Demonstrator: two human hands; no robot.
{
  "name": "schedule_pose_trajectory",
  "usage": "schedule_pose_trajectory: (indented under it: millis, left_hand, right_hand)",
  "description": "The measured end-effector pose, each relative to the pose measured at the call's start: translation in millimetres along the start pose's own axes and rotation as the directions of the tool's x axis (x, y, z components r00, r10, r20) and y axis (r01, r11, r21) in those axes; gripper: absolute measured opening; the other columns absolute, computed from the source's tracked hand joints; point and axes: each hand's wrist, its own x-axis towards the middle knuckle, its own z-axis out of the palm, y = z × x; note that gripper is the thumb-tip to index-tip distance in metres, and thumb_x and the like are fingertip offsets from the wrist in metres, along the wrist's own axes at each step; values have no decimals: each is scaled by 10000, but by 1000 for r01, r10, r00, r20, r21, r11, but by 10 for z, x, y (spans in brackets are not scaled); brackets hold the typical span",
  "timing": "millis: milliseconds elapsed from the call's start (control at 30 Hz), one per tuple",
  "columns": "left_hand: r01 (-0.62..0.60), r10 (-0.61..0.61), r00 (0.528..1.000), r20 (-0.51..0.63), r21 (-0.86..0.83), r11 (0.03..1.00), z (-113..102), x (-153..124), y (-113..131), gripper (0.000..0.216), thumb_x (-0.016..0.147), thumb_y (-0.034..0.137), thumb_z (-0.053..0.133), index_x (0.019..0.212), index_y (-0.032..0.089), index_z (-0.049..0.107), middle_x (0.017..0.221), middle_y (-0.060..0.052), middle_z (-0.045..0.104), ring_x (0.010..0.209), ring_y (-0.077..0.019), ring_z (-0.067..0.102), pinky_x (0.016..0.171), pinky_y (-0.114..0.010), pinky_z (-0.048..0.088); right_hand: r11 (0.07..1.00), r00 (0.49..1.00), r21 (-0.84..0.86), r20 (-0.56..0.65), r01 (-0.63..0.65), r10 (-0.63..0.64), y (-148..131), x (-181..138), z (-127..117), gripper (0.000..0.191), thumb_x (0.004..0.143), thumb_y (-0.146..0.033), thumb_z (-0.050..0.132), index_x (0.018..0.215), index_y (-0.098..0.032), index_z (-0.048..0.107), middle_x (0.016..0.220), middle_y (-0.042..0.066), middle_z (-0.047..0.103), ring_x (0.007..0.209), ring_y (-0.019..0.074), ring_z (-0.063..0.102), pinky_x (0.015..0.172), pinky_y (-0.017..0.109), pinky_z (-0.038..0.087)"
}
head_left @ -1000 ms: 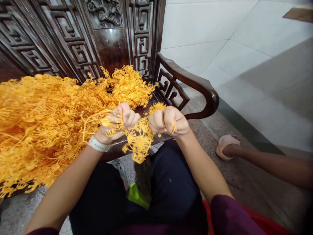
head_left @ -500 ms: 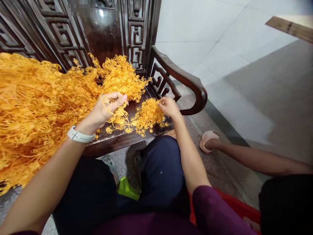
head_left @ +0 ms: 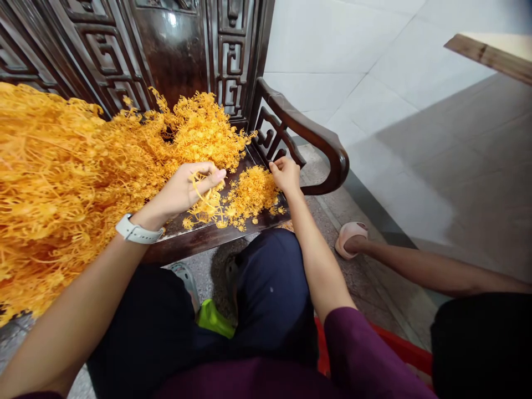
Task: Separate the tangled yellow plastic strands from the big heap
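A large heap of orange-yellow dried branching plant sprigs (head_left: 62, 172) spreads over the left of a dark carved wooden bench seat (head_left: 208, 235). A smaller loose pile of the same sprigs (head_left: 251, 194) lies on the seat between my hands. My left hand (head_left: 185, 191) grips a sprig (head_left: 203, 202) between thumb and fingers, at the pile's left side. It wears a white-strapped watch (head_left: 137, 233). My right hand (head_left: 285, 174) rests its closed fingertips at the pile's far edge; anything between them is hidden.
A carved dark wood backrest (head_left: 174, 50) and curved armrest (head_left: 311, 130) bound the seat. To the right, a nearby person's leg (head_left: 415, 266) ends in a pink slipper (head_left: 349, 238). A red plastic rim (head_left: 399, 346) shows below my right arm, above a tiled floor.
My fists, pulling a clump apart above the seat, have opened and lowered. Loose sprigs now lie in a small pile on the seat, and my right hand has moved to its far edge.
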Motion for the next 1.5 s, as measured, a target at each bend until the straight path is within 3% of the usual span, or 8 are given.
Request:
schedule_pose_trajectory:
  millis: [300, 467, 600, 767, 967, 1167, 1300, 1500]
  left_hand:
    - [42, -39, 993, -115, 20, 999, 67, 21, -31, 462, 936, 535, 741, 671, 182, 604, 634, 18, 500, 610, -124, 405, 614, -282, 332]
    - [71, -74, 981, -179, -26, 997, 143, -3, -69, 411, 886, 560, 798, 755, 193, 668, 665, 6, 564, 591, -125, 411, 583, -279, 325]
    - [30, -41, 975, -218, -55, 998, 187, -20, -66, 367, 865, 524, 837, 814, 184, 709, 748, -16, 639, 658, -136, 510, 613, -275, 391]
    - [22, -53, 968, -247, -126, 992, 223, -7, -47, 384, 848, 540, 854, 814, 180, 723, 757, -17, 668, 695, -146, 564, 652, -276, 446]
    - [62, -165, 950, -264, -360, 931, 182, -3, -20, 433, 960, 630, 698, 879, 204, 710, 680, -5, 644, 610, -139, 575, 611, -281, 449]
    - [29, -71, 983, -171, -237, 971, 142, -27, -22, 350, 844, 507, 872, 946, 201, 737, 753, 4, 623, 631, -120, 508, 611, -274, 410]
    - [79, -101, 990, -100, -208, 975, 137, -25, -31, 322, 816, 476, 889, 883, 198, 740, 675, 26, 576, 581, -113, 446, 567, -277, 348]
    - [-45, 41, 998, -50, -81, 996, 102, -11, -9, 335, 869, 488, 838, 829, 193, 684, 799, -12, 651, 744, -159, 555, 688, -291, 423]
  right_hand:
    - [996, 999, 93, -48, -14, 18, -31, -63, -109, 366, 1051, -419, 467, 848, -191, 667, 856, 101, 746, 825, 234, 648, 855, 357, 462]
    - [904, 989, 405, 6, 133, -148, -510, -347, -315, 398, 1069, -497, 484, 933, -193, 702, 813, 46, 711, 769, 186, 652, 775, 329, 467]
    - [796, 847, 534, 246, 287, -471, -1092, -782, -502, 376, 1044, -562, 593, 972, -221, 734, 838, 9, 701, 746, 146, 589, 715, 310, 422]
    - [676, 765, 696, 290, 243, -574, -1422, -1012, -453, 353, 1010, -541, 673, 880, -212, 676, 733, -31, 584, 669, 124, 477, 642, 302, 374]
    - [545, 815, 831, 238, 110, -528, -1384, -940, -385, 305, 979, -524, 720, 953, -222, 690, 799, -9, 654, 708, 129, 550, 676, 306, 440]
    - [389, 922, 921, 185, -41, -341, -1398, -934, -360, 292, 891, -499, 821, 936, -252, 671, 799, -23, 599, 703, 131, 522, 665, 299, 442]
    - [330, 923, 935, 237, -132, -303, -1433, -954, -360, 276, 868, -467, 827, 941, -254, 668, 860, -9, 581, 750, 143, 499, 689, 298, 454]
    - [281, 907, 939, 285, -199, -310, -1462, -952, -369, 305, 895, -520, 768, 905, -263, 605, 895, 10, 569, 791, 163, 521, 684, 307, 482]
